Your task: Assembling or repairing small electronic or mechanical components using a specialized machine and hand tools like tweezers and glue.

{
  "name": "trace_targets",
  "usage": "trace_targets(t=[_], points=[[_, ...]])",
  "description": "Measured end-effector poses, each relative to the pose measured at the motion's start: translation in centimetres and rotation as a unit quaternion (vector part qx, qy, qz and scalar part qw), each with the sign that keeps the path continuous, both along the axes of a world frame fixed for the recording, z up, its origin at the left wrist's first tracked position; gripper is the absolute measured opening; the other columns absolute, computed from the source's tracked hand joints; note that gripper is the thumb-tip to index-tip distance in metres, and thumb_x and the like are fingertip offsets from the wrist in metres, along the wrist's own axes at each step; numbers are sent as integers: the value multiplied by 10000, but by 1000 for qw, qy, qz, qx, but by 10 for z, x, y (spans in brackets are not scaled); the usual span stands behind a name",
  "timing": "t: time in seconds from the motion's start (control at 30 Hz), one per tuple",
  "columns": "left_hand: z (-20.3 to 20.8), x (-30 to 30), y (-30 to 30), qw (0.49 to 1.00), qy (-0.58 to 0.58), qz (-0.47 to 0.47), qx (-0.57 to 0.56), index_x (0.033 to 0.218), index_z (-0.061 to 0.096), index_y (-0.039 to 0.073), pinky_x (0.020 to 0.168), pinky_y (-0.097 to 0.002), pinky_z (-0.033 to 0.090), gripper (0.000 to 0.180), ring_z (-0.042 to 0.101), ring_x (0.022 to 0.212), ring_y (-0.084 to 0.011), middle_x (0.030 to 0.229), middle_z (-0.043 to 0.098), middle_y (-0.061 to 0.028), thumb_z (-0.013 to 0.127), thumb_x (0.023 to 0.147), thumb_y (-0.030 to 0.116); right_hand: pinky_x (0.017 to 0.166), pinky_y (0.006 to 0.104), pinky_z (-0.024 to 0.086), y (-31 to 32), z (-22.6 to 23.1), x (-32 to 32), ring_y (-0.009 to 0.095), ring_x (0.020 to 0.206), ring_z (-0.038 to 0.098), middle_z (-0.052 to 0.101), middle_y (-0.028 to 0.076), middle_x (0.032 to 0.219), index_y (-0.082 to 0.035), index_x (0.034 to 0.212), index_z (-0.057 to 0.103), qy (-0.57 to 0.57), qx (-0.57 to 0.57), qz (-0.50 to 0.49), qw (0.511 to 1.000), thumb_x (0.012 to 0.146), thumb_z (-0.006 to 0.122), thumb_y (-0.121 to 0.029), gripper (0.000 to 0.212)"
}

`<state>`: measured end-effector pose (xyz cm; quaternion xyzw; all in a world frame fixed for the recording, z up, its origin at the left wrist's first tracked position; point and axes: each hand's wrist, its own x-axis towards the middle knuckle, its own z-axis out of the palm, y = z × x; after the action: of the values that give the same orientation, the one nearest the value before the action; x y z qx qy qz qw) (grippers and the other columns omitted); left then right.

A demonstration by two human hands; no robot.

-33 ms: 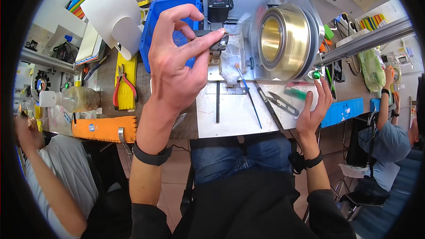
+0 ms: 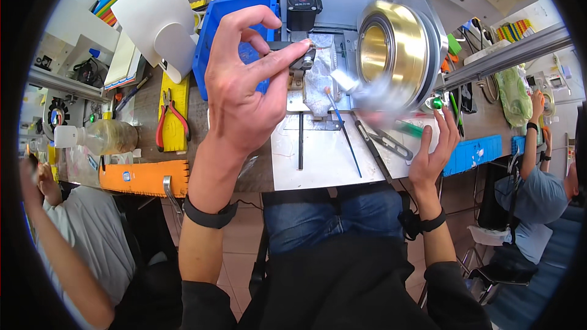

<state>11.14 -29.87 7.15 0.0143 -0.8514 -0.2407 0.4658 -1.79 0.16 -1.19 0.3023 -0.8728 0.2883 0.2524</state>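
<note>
My left hand [image 2: 247, 95] is raised over a small metal fixture [image 2: 298, 82], one finger stretched along a black bar-shaped clamp [image 2: 304, 60] and the thumb bent close beside it. Its other fingers arch loosely above. To the right stands a large brass ring-shaped wheel [image 2: 400, 49] on a grey plate, with a blurred whitish, see-through piece [image 2: 379, 95] across its lower front. My right hand [image 2: 433, 156] lies near the bench edge, fingers apart, a fingertip close to a green push button [image 2: 436, 103]; contact cannot be made out.
On the white sheet [image 2: 287, 159] lie a thin blue brush [image 2: 345, 137], tweezers [image 2: 372, 150] and thread snips [image 2: 394, 145]. A blue bin [image 2: 205, 55] stands behind my left hand. Red-handled pliers [image 2: 174, 119] rest on a yellow block further left. People sit at both sides.
The blurred see-through piece has swung from the brass wheel's left side down across its lower front, and a white end now shows. Both my hands stay in place.
</note>
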Motion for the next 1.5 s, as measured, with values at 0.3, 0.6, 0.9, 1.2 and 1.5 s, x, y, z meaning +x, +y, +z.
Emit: trace_targets(t=[0.3, 0.6, 0.9, 1.2, 1.5], points=[[1, 1, 1, 1000, -6, -1, 0, 1022, 788, 138, 749, -270, 431, 438, 489, 795, -162, 1110, 522, -58, 682, 674, -106, 1061, 415, 327, 0, 0, 0, 320, 1263, 444, 533, 142, 1360, -4, 1267, 587, -3, 6, -5, 1000, 950, 545, -81, 329], [1, 0, 0, 1000, 9, -3, -20, 984, 783, 113, 708, -275, 450, 433, 515, 787, -184, 1083, 534, -78, 645, 650, -125, 1062, 425, 320, 0, 0, 0, 325, 1254, 445, 538, 143, 1354, 0, 1262, 587, -2, 6, -2, 1000, 950, 538, -89, 328], [2, 2, 1, 1000, -10, -8, -13, 1029, 782, 122, 759, -278, 436, 454, 505, 813, -172, 1091, 517, -73, 650, 669, -123, 1052, 426, 325, -1, 0, 0, 330, 1230, 462, 542, 154, 1345, 9, 1248, 589, 0, 10, 1, 1000, 950, 534, -91, 318], [4, 3, 2, 1000, -21, -10, -17, 1031, 778, 109, 780, -289, 443, 464, 514, 819, -178, 1086, 507, -77, 636, 658, -127, 1049, 421, 325, -1, 1, 1, 326, 1231, 463, 545, 153, 1341, 7, 1249, 589, 0, 8, 3, 1000, 947, 535, -76, 318], [4, 0, 0, 999, 6, -16, -34, 966, 765, 47, 682, -286, 481, 472, 554, 818, -212, 1070, 552, -106, 579, 576, -143, 1050, 421, 326, -2, 1, 1, 325, 1235, 460, 547, 152, 1341, 9, 1251, 589, 1, 2, 3, 1000, 944, 539, -62, 319]])
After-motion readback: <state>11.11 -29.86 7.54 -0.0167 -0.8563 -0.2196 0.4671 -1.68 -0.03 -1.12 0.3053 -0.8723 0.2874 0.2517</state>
